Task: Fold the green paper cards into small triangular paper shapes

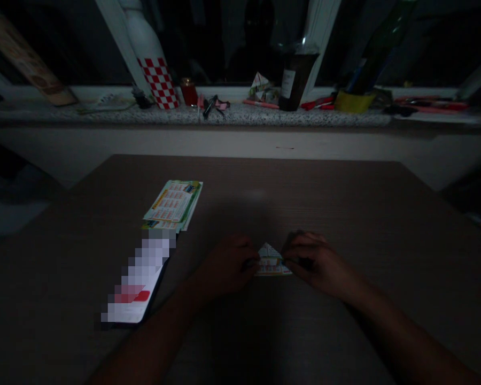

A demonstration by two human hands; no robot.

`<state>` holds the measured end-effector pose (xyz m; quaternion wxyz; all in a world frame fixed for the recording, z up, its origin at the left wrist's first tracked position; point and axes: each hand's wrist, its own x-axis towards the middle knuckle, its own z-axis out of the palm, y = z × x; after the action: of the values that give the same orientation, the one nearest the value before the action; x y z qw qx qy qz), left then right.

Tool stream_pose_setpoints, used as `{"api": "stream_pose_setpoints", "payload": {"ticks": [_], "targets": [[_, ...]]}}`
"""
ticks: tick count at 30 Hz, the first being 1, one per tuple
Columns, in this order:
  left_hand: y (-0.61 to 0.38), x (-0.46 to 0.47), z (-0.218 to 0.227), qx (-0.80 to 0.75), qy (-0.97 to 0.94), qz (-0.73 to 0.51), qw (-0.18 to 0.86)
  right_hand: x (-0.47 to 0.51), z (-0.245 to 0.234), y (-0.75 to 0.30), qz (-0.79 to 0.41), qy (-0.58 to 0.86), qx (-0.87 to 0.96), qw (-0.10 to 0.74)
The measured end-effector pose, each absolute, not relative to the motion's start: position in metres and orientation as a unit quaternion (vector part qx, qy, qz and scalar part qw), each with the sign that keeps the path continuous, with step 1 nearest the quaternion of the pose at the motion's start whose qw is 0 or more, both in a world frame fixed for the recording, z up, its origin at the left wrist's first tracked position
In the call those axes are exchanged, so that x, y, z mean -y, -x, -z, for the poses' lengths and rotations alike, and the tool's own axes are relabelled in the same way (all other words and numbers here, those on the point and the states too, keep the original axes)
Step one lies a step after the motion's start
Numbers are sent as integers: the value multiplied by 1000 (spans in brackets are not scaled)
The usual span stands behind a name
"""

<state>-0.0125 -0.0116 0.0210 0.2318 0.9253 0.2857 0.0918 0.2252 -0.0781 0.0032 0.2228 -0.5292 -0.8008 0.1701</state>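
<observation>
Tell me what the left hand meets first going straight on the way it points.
The folded paper, which the left hand seems to touch; beyond it, probably the right hand, though depth is unclear.

A room in a home is suggested by the speckled windowsill (240,116), where a checkered bottle (158,77), a small red jar (189,93) and a green bottle (385,45) are set before dark windows (212,43), beyond a wood-grained table (328,192).
</observation>
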Motion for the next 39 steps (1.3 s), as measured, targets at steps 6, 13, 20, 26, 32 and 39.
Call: {"api": "stream_pose_setpoints", "payload": {"ticks": [6,13,20,26,32,39], "targets": [[12,11,-15,-294,-925,-98,221,79,-1,-225,-163,534,797,231],[13,12,-17,-297,-923,-100,223,78,0,-225,-179,519,796,254],[13,12,-15,-297,-922,-118,218,79,-2,-226,-175,500,801,278],[14,11,-15,-296,-922,-110,222,77,5,-228,-164,490,806,289],[14,11,-17,-298,-922,-121,216,77,5,-228,-157,490,805,295],[14,13,-16,-296,-918,-145,220,77,-1,-225,-153,484,803,310]]}}
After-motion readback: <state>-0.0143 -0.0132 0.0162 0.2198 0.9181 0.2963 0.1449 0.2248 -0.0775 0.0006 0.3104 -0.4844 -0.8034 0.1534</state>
